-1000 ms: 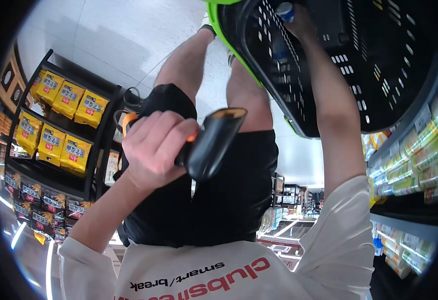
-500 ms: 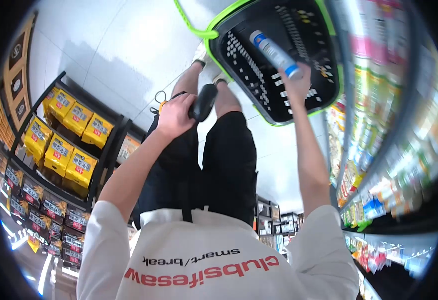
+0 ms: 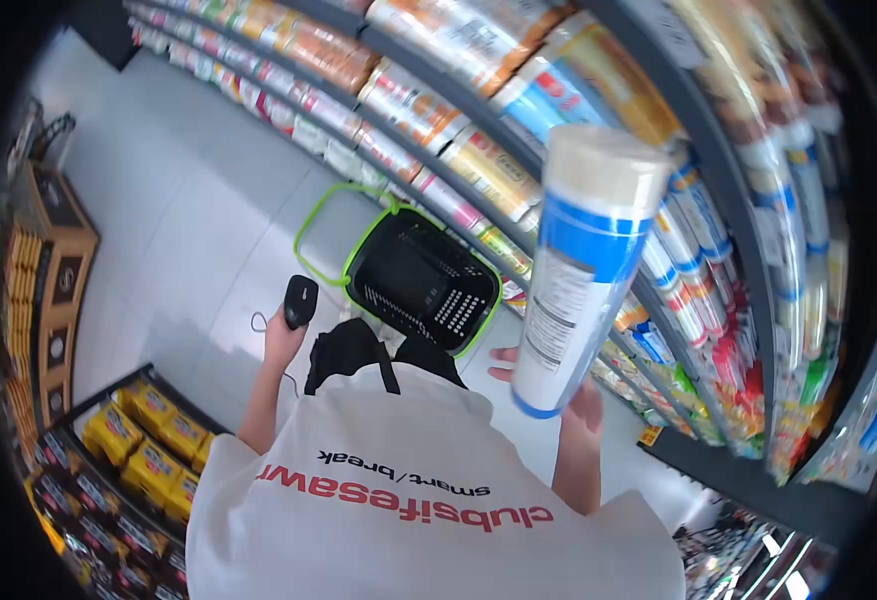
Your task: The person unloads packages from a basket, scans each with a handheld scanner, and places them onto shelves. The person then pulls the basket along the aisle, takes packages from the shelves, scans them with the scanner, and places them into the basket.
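Note:
My right hand (image 3: 583, 408) grips the lower end of a cylindrical pack of dried noodles (image 3: 581, 290). The pack has a blue and white wrapper, with pale noodles showing at its top. It stands nearly upright, close to the camera, in front of the shelves. At the left, my left hand (image 3: 281, 342) is closed around a black rounded handheld device (image 3: 301, 300); a thin cord hangs by that wrist. Beyond my legs, a black shopping basket (image 3: 399, 262) with a green rim sits on the floor, its green handle (image 3: 304, 238) folded outward.
Shelves (image 3: 439, 130) packed with noodle packs run along the right and far side. Yellow packs (image 3: 149, 440) fill a rack at lower left, with dark packs beside them. A wooden display stand (image 3: 64, 270) is at the left. Pale tiled floor (image 3: 199, 190) lies between.
My right hand has lifted the noodle pack from over the basket up near the camera. My left hand, with the black device, has moved left and down in view. The view has turned toward the shelves.

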A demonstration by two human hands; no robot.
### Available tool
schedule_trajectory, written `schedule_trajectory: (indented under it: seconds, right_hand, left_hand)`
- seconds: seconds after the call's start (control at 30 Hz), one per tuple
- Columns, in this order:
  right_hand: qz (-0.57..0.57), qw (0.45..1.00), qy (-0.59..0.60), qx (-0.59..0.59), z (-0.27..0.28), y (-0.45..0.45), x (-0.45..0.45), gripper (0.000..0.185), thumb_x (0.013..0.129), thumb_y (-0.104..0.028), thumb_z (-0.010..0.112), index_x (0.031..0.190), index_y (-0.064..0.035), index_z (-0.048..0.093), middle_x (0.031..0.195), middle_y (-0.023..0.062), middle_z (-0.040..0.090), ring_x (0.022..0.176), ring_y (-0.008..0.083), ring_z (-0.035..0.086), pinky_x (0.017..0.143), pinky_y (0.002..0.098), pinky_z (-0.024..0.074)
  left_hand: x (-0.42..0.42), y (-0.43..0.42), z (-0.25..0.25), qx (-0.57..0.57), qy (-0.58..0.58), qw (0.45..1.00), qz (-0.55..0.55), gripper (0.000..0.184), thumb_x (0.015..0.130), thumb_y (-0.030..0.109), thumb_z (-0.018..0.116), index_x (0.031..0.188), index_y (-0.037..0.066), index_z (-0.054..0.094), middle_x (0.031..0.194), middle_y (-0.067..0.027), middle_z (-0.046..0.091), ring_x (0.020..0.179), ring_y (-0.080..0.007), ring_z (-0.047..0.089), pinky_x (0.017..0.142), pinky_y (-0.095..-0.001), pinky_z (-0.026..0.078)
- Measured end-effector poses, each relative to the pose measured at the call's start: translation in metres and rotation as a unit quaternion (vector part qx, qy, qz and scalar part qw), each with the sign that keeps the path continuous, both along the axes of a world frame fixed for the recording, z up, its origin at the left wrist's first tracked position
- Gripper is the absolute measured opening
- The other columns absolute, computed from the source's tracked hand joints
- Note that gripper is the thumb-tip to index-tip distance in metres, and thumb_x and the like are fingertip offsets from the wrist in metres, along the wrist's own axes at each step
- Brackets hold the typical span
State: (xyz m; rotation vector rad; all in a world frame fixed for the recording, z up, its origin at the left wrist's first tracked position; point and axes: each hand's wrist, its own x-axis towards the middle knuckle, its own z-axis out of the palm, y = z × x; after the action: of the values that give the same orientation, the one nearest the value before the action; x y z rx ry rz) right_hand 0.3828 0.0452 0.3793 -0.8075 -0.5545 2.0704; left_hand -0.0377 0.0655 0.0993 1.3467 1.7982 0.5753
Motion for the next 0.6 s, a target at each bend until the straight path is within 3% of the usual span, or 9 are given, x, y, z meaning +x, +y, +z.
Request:
schedule_trajectory:
  seconds: [0.03, 0.2, 0.23, 0.3, 0.33, 0.37, 0.47, 0.5, 0.6]
  right_hand:
    - [0.023, 0.998, 0.017, 0.05, 0.009, 0.005, -0.007, 0.088, 0.087, -0.052, 0.061, 0.149, -0.0003, 0.026, 0.143, 0.0248, 0.043, 0.129, 0.0398, 0.048, 0.107, 0.0545, 0.0397]
    - [0.047, 0.943, 0.204, 0.259, -0.019, 0.05, -0.068, 0.119, 0.051, -0.034, 0.095, 0.145, -0.0056, 0.029, 0.109, 0.0192, 0.062, 0.103, 0.0317, 0.063, 0.086, 0.0433, 0.0513]
    - [0.023, 0.925, 0.262, 0.275, -0.033, 0.052, -0.074, 0.114, 0.053, -0.035, 0.094, 0.144, -0.0063, 0.03, 0.106, 0.0178, 0.062, 0.1, 0.0306, 0.064, 0.085, 0.0428, 0.0522]
    - [-0.042, 0.983, 0.077, 0.161, -0.019, 0.036, -0.08, 0.094, 0.066, -0.039, 0.085, 0.138, -0.0058, 0.035, 0.093, 0.0157, 0.06, 0.089, 0.0301, 0.065, 0.083, 0.0445, 0.0532]
    - [-0.053, 0.993, 0.024, 0.1, -0.02, 0.03, -0.081, 0.092, 0.064, -0.045, 0.084, 0.134, -0.0058, 0.039, 0.095, 0.0151, 0.061, 0.086, 0.0265, 0.065, 0.083, 0.0418, 0.054]
    - [-0.057, 0.992, 0.007, 0.108, -0.039, 0.028, -0.077, 0.08, 0.078, -0.052, 0.073, 0.134, -0.0049, 0.041, 0.096, 0.0151, 0.062, 0.087, 0.0266, 0.066, 0.084, 0.0421, 0.0546]
    - [-0.119, 0.989, 0.079, -0.026, -0.038, 0.026, -0.068, 0.069, 0.098, -0.059, 0.036, 0.138, -0.0031, 0.041, 0.101, 0.0179, 0.063, 0.089, 0.0303, 0.066, 0.085, 0.045, 0.0546]
    - [-0.115, 0.983, 0.142, -0.011, -0.036, 0.031, -0.059, 0.07, 0.098, -0.058, 0.036, 0.14, -0.0015, 0.039, 0.11, 0.0207, 0.062, 0.098, 0.033, 0.065, 0.089, 0.0477, 0.0535]
    - [-0.163, 0.977, 0.135, 0.022, -0.006, 0.032, -0.05, 0.069, 0.099, -0.055, 0.038, 0.139, 0.0006, 0.039, 0.121, 0.0224, 0.059, 0.111, 0.0362, 0.062, 0.095, 0.0517, 0.0507]
  left_hand:
    - [-0.002, 0.006, 0.004, 0.02, -0.003, 1.0, 0.004, 0.031, 0.076, 0.009, 0.068, 0.105, -0.001, 0.062, 0.088, -0.0217, 0.069, 0.086, -0.0372, 0.069, 0.075, -0.0407, 0.052]
    - [0.042, 0.023, 0.055, 0.074, -0.116, 0.99, 0.025, 0.026, 0.08, 0.009, 0.07, 0.1, -0.005, 0.063, 0.084, -0.0156, 0.069, 0.078, -0.0191, 0.065, 0.072, -0.0339, 0.051]
    - [0.052, 0.025, 0.061, 0.054, -0.137, 0.989, 0.021, 0.025, 0.08, 0.008, 0.069, 0.1, -0.005, 0.063, 0.084, -0.0143, 0.07, 0.078, -0.0177, 0.065, 0.072, -0.0336, 0.05]
    - [0.078, 0.024, 0.106, 0.083, -0.2, 0.976, 0.01, 0.021, 0.082, 0.008, 0.069, 0.098, -0.004, 0.064, 0.082, -0.01, 0.069, 0.075, -0.0148, 0.062, 0.07, -0.0323, 0.05]
    - [0.087, 0.025, 0.126, 0.085, -0.207, 0.975, 0.001, 0.02, 0.082, 0.007, 0.069, 0.097, -0.004, 0.065, 0.081, -0.0084, 0.068, 0.075, -0.0136, 0.06, 0.069, -0.0313, 0.049]
    - [0.093, 0.02, 0.142, 0.076, -0.212, 0.974, -0.015, 0.018, 0.082, 0.007, 0.069, 0.096, -0.004, 0.065, 0.08, -0.0067, 0.067, 0.074, -0.0124, 0.059, 0.069, -0.0304, 0.049]
    - [0.105, 0.011, 0.177, 0.063, -0.247, 0.966, -0.034, 0.019, 0.081, 0.006, 0.072, 0.097, -0.002, 0.067, 0.082, -0.0055, 0.068, 0.076, -0.0102, 0.059, 0.07, -0.028, 0.048]
    - [0.108, 0.011, 0.193, 0.065, -0.251, 0.965, -0.048, 0.019, 0.08, 0.005, 0.072, 0.097, -0.002, 0.067, 0.082, -0.0058, 0.068, 0.077, -0.0103, 0.06, 0.071, -0.0279, 0.048]
    - [0.113, 0.003, 0.238, 0.073, -0.238, 0.964, -0.089, 0.021, 0.078, 0.003, 0.074, 0.097, -0.001, 0.067, 0.085, -0.0064, 0.07, 0.078, -0.0107, 0.062, 0.072, -0.0277, 0.049]
